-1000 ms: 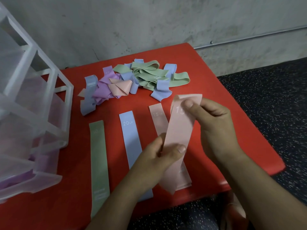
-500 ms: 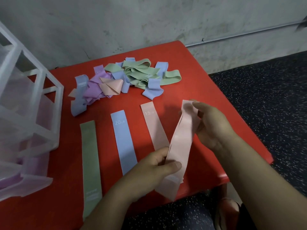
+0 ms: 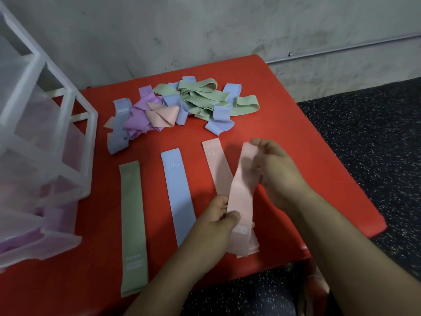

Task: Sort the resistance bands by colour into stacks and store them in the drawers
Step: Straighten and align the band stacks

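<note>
Both hands hold one pink band [image 3: 242,192] stretched lengthwise just above the red table [image 3: 296,142]. My left hand [image 3: 218,218] pinches its near end and my right hand [image 3: 276,169] grips its far end. Under it lies another flat pink band [image 3: 215,163] marked 15. To the left lie a flat blue band [image 3: 177,197] marked 20 LB and a flat green band [image 3: 133,224]. A mixed pile of bands [image 3: 182,106] in green, blue, purple and pink sits farther back.
A translucent plastic drawer unit [image 3: 45,156] stands on the table's left side, with purple bands visible in its lowest drawer [image 3: 27,240]. A grey wall is behind the table. Dark speckled floor lies to the right and in front.
The pink band in my hands has come down from a raised position and now lies low over the flat pink band. My right hand moved down and toward me with it.
</note>
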